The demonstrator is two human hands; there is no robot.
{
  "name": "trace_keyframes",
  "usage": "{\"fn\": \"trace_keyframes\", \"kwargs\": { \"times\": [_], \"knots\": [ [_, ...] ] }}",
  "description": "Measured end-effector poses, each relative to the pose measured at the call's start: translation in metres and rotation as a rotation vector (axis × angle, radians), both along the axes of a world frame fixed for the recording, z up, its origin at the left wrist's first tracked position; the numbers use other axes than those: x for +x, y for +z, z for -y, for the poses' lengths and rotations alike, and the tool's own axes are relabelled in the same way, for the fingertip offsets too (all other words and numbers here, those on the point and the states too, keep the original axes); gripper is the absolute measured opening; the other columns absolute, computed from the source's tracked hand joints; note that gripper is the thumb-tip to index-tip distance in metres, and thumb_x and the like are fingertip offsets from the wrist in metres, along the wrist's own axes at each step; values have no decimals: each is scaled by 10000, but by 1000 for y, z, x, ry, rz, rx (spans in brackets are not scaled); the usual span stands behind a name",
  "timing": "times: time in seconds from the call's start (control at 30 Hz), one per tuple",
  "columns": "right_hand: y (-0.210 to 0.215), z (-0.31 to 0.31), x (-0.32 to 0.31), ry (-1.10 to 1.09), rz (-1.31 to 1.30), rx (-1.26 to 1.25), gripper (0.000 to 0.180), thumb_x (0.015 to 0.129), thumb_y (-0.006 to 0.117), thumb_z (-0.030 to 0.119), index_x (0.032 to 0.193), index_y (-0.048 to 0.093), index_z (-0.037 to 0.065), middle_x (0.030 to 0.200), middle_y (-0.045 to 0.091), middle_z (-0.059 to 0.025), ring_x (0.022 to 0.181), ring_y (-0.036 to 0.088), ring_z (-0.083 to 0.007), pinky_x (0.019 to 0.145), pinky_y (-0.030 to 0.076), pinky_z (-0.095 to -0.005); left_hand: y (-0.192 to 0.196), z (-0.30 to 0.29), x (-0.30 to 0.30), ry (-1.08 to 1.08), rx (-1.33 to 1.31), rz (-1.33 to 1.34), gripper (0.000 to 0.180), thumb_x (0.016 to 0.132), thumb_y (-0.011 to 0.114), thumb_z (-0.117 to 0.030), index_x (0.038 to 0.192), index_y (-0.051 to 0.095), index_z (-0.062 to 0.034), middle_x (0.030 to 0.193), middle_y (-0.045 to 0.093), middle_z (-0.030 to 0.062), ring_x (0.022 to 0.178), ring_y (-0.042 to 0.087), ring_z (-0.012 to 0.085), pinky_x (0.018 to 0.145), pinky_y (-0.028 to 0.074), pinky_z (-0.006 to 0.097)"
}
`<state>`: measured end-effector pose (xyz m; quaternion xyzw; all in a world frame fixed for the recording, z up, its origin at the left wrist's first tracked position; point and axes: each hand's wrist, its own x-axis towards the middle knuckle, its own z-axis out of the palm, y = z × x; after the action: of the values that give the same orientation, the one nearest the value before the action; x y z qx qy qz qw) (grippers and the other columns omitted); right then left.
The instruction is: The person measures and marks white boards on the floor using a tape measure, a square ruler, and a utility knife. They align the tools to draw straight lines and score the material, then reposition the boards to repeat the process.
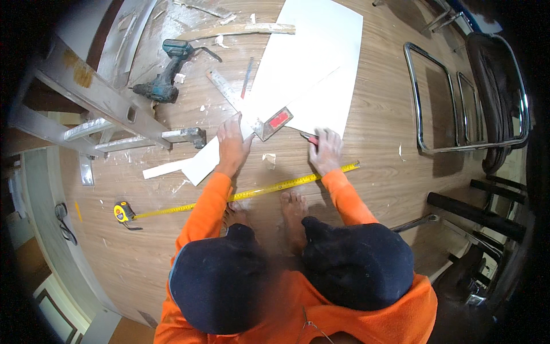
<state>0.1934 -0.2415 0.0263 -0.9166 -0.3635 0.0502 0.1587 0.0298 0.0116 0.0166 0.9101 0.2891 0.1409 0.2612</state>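
My left hand presses down beside the metal blade of a try square, its fingers laid over a white strip. The square's handle, with a red inset, rests at the near end of a large white sheet. In my right hand, closed near the sheet's near right corner, is a red utility knife; most of its body is hidden by the fingers. A yellow measuring tape crosses the floor under my forearms, drawn out from its case at the left.
A cordless drill lies at the far left, next to a ladder. A pencil, a wooden strip and white scraps lie about. Metal-framed chairs stand on the right. Glasses lie far left.
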Motion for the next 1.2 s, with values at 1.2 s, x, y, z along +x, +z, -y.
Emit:
{"fn": "trace_keyframes", "kwargs": {
  "times": [1.2],
  "knots": [
    [-67, 80, 205, -750, 297, 295, 625, 826, 834, 211, 1344, 563, -12, 1224, 641, -230, 1050, 641, -360, 954, 542, -505, 53, 28, -137, -104, -74, -315, 738, 716, 802, -490, 1239, 600, -10, 995, 705, 211, 854, 705, 399, 732, 569, 481]
  ]
}}
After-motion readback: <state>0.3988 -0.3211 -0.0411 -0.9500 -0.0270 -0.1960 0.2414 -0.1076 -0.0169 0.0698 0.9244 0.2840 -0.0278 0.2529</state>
